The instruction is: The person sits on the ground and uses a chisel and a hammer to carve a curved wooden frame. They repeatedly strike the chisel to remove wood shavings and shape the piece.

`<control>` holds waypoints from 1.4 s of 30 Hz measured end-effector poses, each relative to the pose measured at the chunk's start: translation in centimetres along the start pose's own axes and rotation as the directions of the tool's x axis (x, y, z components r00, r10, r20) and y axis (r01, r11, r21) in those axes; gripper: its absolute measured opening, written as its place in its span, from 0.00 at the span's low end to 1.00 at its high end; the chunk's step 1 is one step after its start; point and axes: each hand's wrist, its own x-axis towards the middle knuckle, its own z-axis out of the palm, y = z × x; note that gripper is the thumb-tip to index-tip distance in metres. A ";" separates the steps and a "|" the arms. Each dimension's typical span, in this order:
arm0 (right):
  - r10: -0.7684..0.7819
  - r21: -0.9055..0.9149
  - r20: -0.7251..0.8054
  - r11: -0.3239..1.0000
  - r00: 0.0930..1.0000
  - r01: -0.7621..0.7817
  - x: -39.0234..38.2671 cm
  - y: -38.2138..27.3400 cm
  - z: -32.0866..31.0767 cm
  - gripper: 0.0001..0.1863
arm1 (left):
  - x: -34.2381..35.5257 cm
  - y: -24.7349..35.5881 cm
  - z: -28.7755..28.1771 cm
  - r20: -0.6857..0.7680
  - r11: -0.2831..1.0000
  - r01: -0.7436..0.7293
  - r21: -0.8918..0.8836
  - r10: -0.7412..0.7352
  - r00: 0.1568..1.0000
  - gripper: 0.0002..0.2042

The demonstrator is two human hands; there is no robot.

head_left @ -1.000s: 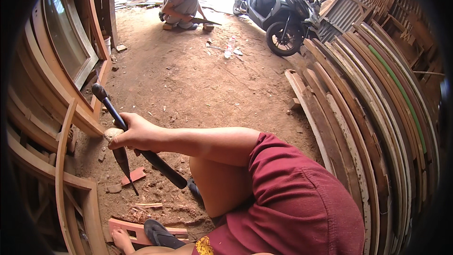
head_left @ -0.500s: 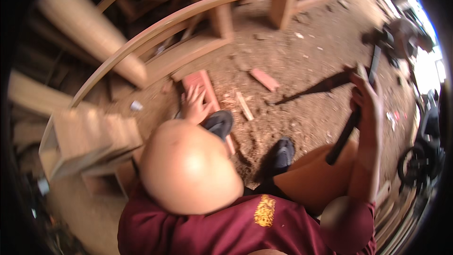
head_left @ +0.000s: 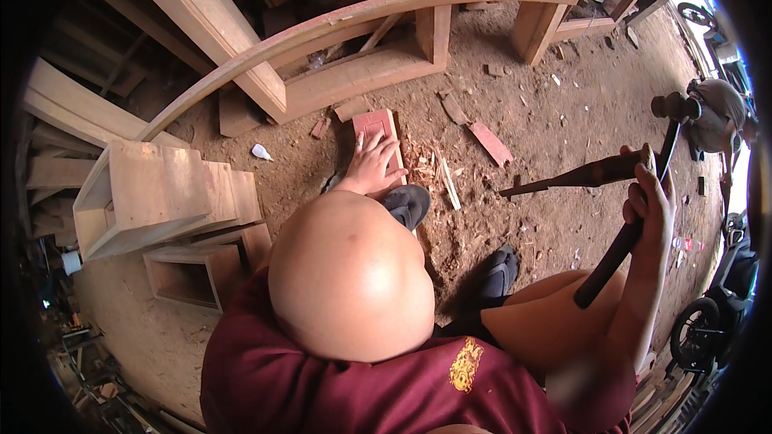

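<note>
My left hand (head_left: 371,165) lies flat with fingers spread on a reddish wooden block (head_left: 375,122). A rectangular outline is cut or marked near the block's far end. My sandalled left foot (head_left: 406,206) rests against the block's nearer part, which my knee partly hides. Off to the right, my right hand (head_left: 650,202) is closed round two tools at once. One is a hammer (head_left: 609,269), its dark handle slanting up to a metal head. The other is a chisel (head_left: 591,173), its blade pointing left above the dirt floor, apart from the block.
Wood shavings (head_left: 438,173) and a pink wood offcut (head_left: 490,143) lie right of the block. A long curved wooden strip (head_left: 322,28) arches across wooden frames (head_left: 362,80) at the back. Box-like wooden pieces (head_left: 161,185) stand at left. A motorcycle (head_left: 712,313) is at far right.
The whole view has shifted, so the scene sits further right, and the blur has gone. My right hand with hammer and chisel sits slightly lower. My left hand stays on the block.
</note>
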 end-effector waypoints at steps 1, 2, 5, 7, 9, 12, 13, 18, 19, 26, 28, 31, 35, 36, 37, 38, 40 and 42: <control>0.003 0.003 0.012 1.000 1.000 -0.003 0.0 0.1 0.0 0.22 | -0.1 -0.5 -0.4 0.033 0.999 0.014 -0.037 -0.013 0.999 0.23; 0.007 0.005 0.025 1.000 1.000 -0.007 0.0 0.2 0.0 0.23 | -0.5 -0.8 -0.7 0.091 0.999 0.035 0.005 -0.035 0.995 0.19; -0.020 -0.033 -0.001 0.999 1.000 0.020 -0.5 -0.2 0.4 0.23 | -1.6 -2.4 0.9 -0.061 0.997 0.046 -0.068 -0.051 0.997 0.17; -0.026 -0.035 0.020 0.999 0.999 0.026 -0.4 0.1 0.6 0.24 | -3.8 -4.5 0.9 -0.066 0.980 0.200 -0.004 -0.199 0.978 0.23; -0.020 -0.053 -0.005 0.998 1.000 0.020 -0.5 0.2 0.2 0.24 | -3.6 -4.2 -0.4 -0.070 0.968 0.226 0.114 -0.219 0.973 0.27; -0.019 -0.032 0.019 0.999 1.000 0.020 -0.3 0.2 -0.3 0.25 | -3.0 -5.4 -1.2 0.127 0.918 0.313 0.245 -0.350 0.928 0.34; -0.016 -0.017 0.034 1.000 0.999 0.017 -0.4 0.2 -0.3 0.25 | -3.4 -5.9 -1.3 0.097 0.893 0.339 0.296 -0.381 0.920 0.35; -0.026 -0.011 0.016 1.000 1.000 0.026 -0.5 0.2 0.3 0.24 | -4.8 -6.4 -1.8 0.104 0.966 0.223 0.132 -0.237 0.966 0.34; -0.025 -0.016 0.015 1.000 1.000 0.025 -0.5 0.2 0.1 0.24 | -4.5 -5.9 -2.0 0.143 0.976 0.171 0.138 -0.191 0.971 0.33; -0.017 -0.036 0.020 0.999 1.000 0.018 -0.6 0.2 0.2 0.21 | -3.5 -5.4 -1.0 -0.189 0.973 0.186 0.133 -0.160 0.969 0.17; -0.012 -0.042 0.016 0.999 1.000 0.012 -0.6 0.2 0.2 0.19 | -2.5 -5.2 -1.1 -0.061 0.981 0.174 0.084 -0.170 0.984 0.15; 0.000 -0.015 0.029 1.000 1.000 0.000 -0.6 0.1 0.3 0.19 | -0.9 -4.8 -0.8 -0.101 0.990 0.108 0.087 -0.099 0.990 0.10; 0.002 -0.023 0.046 1.000 0.999 -0.001 -0.6 -0.1 0.3 0.23 | -0.4 -5.3 -0.3 -0.027 0.987 0.070 0.142 -0.067 0.997 0.06; 0.008 -0.023 0.050 1.000 0.999 -0.007 -0.6 -0.1 0.3 0.22 | -0.5 -5.5 -0.2 -0.009 0.983 0.060 0.174 -0.060 0.998 0.05; 0.016 -0.025 0.054 1.000 0.998 -0.015 -0.7 0.0 0.2 0.22 | -0.7 -5.5 0.0 -0.021 0.988 0.079 0.134 -0.077 0.997 0.06; 0.016 -0.014 0.058 1.000 0.998 -0.015 -0.6 0.1 0.2 0.21 | -1.0 -5.6 0.2 -0.032 0.991 0.098 0.094 -0.095 0.995 0.06; 0.018 0.009 0.060 1.000 0.998 -0.019 -0.6 0.4 0.2 0.18 | -1.5 -5.5 0.1 -0.054 0.990 0.135 0.039 -0.133 0.990 0.07; 0.013 -0.019 0.034 1.000 0.999 -0.012 -0.6 0.4 0.0 0.18 | -1.9 -5.2 -0.2 -0.077 0.985 0.172 0.009 -0.171 0.982 0.09</control>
